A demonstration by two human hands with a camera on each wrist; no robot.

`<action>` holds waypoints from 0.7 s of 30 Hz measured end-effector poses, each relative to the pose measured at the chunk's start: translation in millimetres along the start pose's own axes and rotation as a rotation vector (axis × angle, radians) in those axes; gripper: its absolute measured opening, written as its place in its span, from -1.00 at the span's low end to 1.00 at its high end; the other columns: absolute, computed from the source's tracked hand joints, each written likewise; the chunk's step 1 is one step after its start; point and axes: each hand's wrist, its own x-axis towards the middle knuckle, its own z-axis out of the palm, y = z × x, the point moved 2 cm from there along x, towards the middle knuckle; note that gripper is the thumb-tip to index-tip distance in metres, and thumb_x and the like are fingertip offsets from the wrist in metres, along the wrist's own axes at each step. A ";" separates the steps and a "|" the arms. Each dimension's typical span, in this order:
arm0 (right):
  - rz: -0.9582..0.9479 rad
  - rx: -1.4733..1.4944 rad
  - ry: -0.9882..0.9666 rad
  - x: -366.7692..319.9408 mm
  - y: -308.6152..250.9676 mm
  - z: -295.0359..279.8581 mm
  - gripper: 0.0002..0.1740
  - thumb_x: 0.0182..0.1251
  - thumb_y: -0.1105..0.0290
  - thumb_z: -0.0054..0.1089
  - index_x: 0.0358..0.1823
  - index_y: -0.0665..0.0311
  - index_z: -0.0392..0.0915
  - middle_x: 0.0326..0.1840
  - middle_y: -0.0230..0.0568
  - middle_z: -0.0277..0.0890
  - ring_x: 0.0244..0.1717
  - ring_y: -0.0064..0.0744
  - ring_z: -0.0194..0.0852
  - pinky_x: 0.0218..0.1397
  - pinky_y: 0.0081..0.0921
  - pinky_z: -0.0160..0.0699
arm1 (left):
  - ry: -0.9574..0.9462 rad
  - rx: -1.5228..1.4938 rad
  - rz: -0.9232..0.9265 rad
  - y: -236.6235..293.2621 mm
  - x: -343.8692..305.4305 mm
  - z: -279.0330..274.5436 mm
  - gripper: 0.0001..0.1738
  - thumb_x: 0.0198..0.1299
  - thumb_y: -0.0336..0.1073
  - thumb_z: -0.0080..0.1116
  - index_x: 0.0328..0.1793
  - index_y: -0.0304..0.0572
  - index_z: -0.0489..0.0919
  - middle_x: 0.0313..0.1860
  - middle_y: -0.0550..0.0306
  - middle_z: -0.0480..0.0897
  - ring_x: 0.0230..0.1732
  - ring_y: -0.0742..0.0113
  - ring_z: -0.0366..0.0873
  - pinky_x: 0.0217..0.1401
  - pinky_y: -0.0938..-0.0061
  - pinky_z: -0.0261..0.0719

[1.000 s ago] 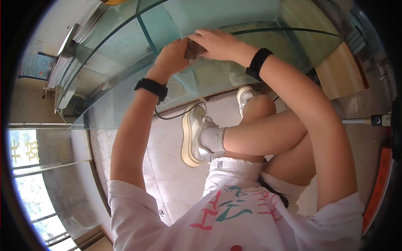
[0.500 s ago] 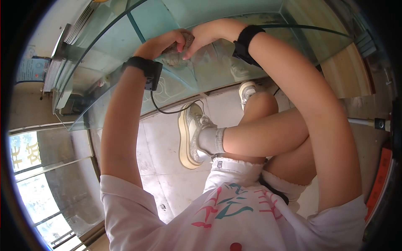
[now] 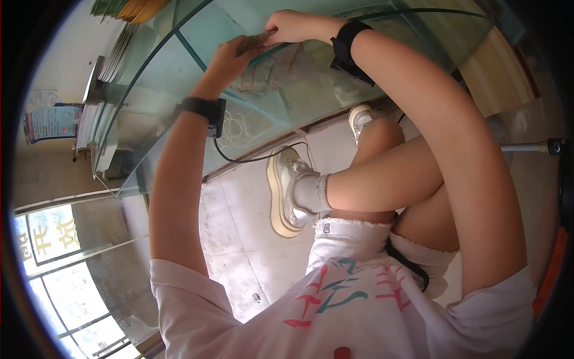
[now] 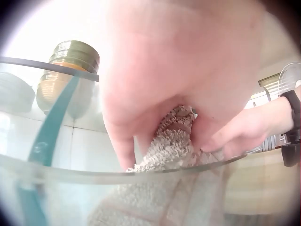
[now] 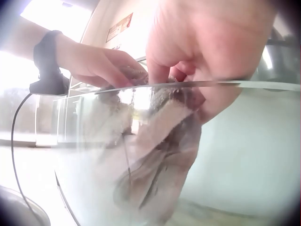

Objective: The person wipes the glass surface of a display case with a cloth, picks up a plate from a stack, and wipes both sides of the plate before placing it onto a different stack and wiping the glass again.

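Both hands hold a grey-brown, shaggy-looking rag (image 3: 254,43) at the top edge of a large glass tank (image 3: 281,110). My left hand (image 3: 228,60) grips its near-left end, the fingers bent over it. With thumb and fingers, my right hand (image 3: 299,27) pinches the other end. In the left wrist view the looped nap of the rag (image 4: 164,150) shows under the left palm, right at the glass rim (image 4: 84,176). Through the pane in the right wrist view, folds of the rag (image 5: 164,122) hang below the fingers.
A glass divider (image 3: 192,51) crosses the tank. Stacked green and yellow bowls (image 4: 70,70) stand beyond the rim. Thin books or boards (image 3: 95,122) are at the left, a wooden panel (image 3: 496,72) at the right. A black cable (image 3: 251,160) loops from the left wristband.
The hands have moved slightly apart and farther up the view. The rag, bunched between them earlier, is now drawn out in a narrow strip along the rim. The head view has shifted a little.
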 end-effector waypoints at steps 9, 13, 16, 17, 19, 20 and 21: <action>0.222 -0.175 -0.201 -14.0 39.6 -36.4 -0.61 0.18 0.11 0.00 -0.26 0.27 0.64 -0.30 -0.10 0.63 -0.29 -0.23 0.54 -0.11 -0.40 0.39 | -0.139 -0.052 0.035 31.3 47.5 42.2 -0.56 0.18 -0.11 0.07 0.09 -0.24 0.49 -0.15 -0.04 0.64 -0.09 0.19 0.59 -0.07 0.43 0.48; 0.462 0.263 -0.355 -56.4 -3.9 -54.1 -0.57 0.15 -0.09 0.16 -0.21 0.09 0.65 -0.19 -0.40 0.59 -0.23 -0.47 0.44 0.01 -0.61 0.23 | -0.123 -0.534 0.047 49.2 26.8 43.6 -0.49 0.19 0.01 0.04 0.14 -0.17 0.49 -0.03 0.02 0.61 0.06 0.23 0.51 0.10 0.48 0.39; 0.539 0.446 -0.353 -57.0 -16.7 -49.4 -0.44 0.00 -0.22 0.34 -0.14 0.05 0.63 -0.09 -0.45 0.57 -0.19 -0.48 0.42 0.01 -0.59 0.25 | -0.271 -0.387 -0.148 68.7 12.1 28.0 -0.42 0.12 0.08 0.12 0.16 -0.12 0.51 0.07 0.04 0.57 0.16 0.26 0.44 0.22 0.53 0.28; 0.602 0.423 -0.496 -54.4 -13.3 -44.2 -0.43 -0.04 -0.20 0.38 -0.15 0.07 0.63 -0.11 -0.39 0.57 -0.19 -0.47 0.42 -0.03 -0.57 0.30 | -0.440 -0.130 -0.075 62.2 25.7 32.7 -0.39 0.07 0.10 0.17 0.15 -0.12 0.51 0.04 0.05 0.58 0.13 0.28 0.46 0.17 0.54 0.33; 0.667 0.398 -0.640 -47.1 -7.0 -34.3 -0.42 -0.08 -0.17 0.43 -0.16 0.09 0.63 -0.13 -0.34 0.56 -0.20 -0.46 0.42 -0.08 -0.54 0.34 | -0.605 0.129 0.002 61.5 35.3 38.1 -0.36 0.02 0.11 0.21 0.15 -0.13 0.52 0.02 0.06 0.58 0.09 0.30 0.47 0.11 0.56 0.38; 0.713 0.216 -0.661 -41.1 -2.6 -27.4 -0.42 -0.11 -0.18 0.44 -0.21 0.11 0.62 -0.19 -0.31 0.55 -0.25 -0.45 0.41 -0.15 -0.52 0.34 | -0.631 0.346 -0.097 74.8 34.9 38.5 -0.27 -0.03 0.15 0.25 0.13 -0.29 0.48 -0.06 -0.02 0.60 0.00 0.24 0.52 0.05 0.48 0.43; 0.755 0.032 -0.682 -36.1 2.1 -20.5 -0.42 -0.14 -0.19 0.45 -0.25 0.12 0.62 -0.25 -0.29 0.53 -0.29 -0.44 0.40 -0.22 -0.49 0.35 | -0.653 0.562 -0.197 83.1 33.4 37.9 -0.17 -0.07 0.19 0.29 0.10 -0.44 0.45 -0.13 -0.10 0.62 -0.09 0.18 0.57 -0.01 0.41 0.47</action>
